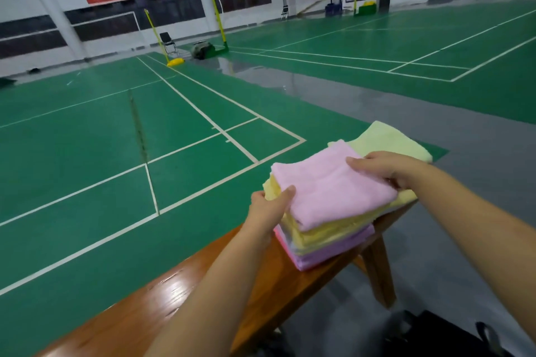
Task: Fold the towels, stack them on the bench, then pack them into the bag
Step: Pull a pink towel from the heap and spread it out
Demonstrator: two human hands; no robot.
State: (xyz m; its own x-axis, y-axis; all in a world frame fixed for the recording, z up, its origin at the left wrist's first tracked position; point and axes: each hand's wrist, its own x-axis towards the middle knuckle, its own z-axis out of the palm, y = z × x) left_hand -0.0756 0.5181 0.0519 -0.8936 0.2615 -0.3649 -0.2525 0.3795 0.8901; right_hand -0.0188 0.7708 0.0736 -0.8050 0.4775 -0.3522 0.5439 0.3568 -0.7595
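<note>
We hold pink towel [333, 191]: left hand [271, 206] pinches corner, right hand [383, 168] grips opposite edge; should square it over stack [333, 243] on table [162, 298].

The stack [327, 229] fills the tabletop's [174, 293] far end across its width. A loose towel [385, 139] lies just behind it. Open floor [478, 139] runs along both sides; a black bag [429, 333] sits low at right.

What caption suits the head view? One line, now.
Left hand and right hand hold the stack of folded towels on the wooden bench.
</note>
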